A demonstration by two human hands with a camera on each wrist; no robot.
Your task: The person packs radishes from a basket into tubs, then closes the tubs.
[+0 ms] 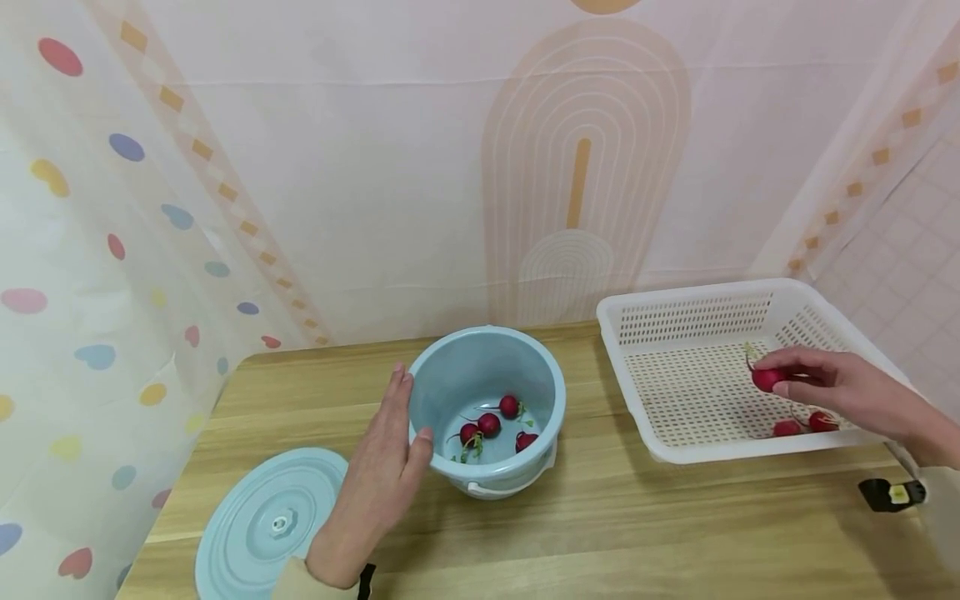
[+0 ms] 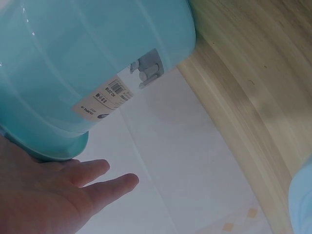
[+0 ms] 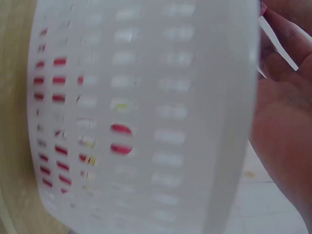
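A red radish (image 1: 768, 379) is pinched between the thumb and fingers of my right hand (image 1: 847, 387), above the white plastic basket (image 1: 652, 446). Two more radishes (image 1: 823, 421) lie on the basket's floor below that hand; the right wrist view shows red through the slotted wall (image 3: 146, 107). My left hand (image 1: 382, 462) rests its extended fingers against the rim of a light blue bucket (image 1: 487, 492). Several radishes (image 1: 489, 425) with roots and bits of green leaf lie inside the bucket. In the left wrist view, the bucket's side carries a label (image 2: 105, 100).
A round light blue lid (image 1: 247, 508) lies on the wooden table (image 1: 600, 533), left of the bucket and partly behind my left forearm. A patterned cloth (image 1: 360, 208) hangs behind the table. The bucket's white handle (image 1: 517, 483) hangs down at its front.
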